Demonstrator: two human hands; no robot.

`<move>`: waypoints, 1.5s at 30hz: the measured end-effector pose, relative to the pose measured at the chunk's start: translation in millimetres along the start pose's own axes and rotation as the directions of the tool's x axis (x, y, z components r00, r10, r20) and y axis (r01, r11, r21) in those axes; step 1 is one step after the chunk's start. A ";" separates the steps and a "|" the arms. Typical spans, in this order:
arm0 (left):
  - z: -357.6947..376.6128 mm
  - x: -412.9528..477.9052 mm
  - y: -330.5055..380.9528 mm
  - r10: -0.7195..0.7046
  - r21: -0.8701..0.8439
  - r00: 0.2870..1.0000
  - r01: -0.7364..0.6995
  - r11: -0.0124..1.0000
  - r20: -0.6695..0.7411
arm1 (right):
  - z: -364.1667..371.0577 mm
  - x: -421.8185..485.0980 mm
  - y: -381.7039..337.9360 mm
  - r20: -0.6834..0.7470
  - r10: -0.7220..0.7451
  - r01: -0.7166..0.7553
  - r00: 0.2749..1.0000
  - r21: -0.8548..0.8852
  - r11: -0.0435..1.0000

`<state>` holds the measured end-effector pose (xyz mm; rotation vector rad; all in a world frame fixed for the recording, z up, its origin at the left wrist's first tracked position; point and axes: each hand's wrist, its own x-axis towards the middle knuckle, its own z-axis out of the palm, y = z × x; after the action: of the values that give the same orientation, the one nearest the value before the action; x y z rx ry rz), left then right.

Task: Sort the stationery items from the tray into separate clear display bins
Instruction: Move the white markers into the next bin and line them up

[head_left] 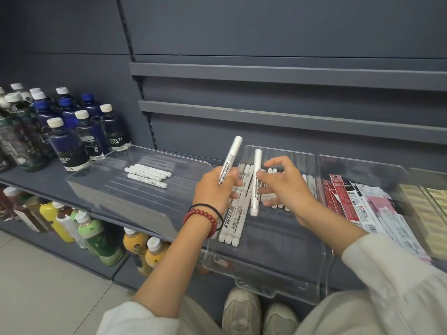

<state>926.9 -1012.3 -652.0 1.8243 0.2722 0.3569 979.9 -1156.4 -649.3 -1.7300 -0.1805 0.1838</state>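
Observation:
My left hand [214, 187] grips a white marker [231, 157] that points up and away. My right hand [284, 183] pinches a second white marker [256, 182] held nearly upright over the middle clear bin [278, 269]. Beneath both hands that bin holds several white markers [235, 221] lying lengthwise. On the left, another clear bin [101, 187] holds several shorter white markers [147, 175]. To the right, a third clear bin [362, 165] holds red and white packaged refills [348, 204].
All the bins sit on a grey shelf [43, 182]. Dark bottles [70, 141] stand at the left of it, and juice bottles [96, 240] fill the shelf below. Beige packs [425, 213] lie at the far right. Grey back panels rise behind. My shoes [242, 310] show below.

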 end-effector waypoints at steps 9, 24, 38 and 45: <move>-4.7 8.2 -2.1 -0.056 0.047 0.987 0.064 0.997 -0.148 | 0.6 -3.7 27.7 0.177 0.434 -0.312 0.883 -0.469 0.826; -16.3 6.0 1.8 -0.076 -0.074 0.983 0.064 0.995 -0.170 | 11.6 12.8 42.0 0.137 0.222 -0.137 0.965 -0.460 0.877; 0.1 -1.4 3.4 0.168 0.206 0.986 -0.161 0.965 -0.017 | 2.4 -3.1 -3.2 0.157 -0.113 0.118 0.981 -0.024 0.993; -8.4 -1.5 -1.8 0.274 0.611 0.951 -0.304 0.731 0.145 | 0.6 2.6 3.3 0.155 -0.034 0.036 0.987 -0.013 0.999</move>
<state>922.4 -1004.9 -651.7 2.5544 0.0665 0.4792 982.3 -1155.8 -652.8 -1.7278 -0.3275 0.2921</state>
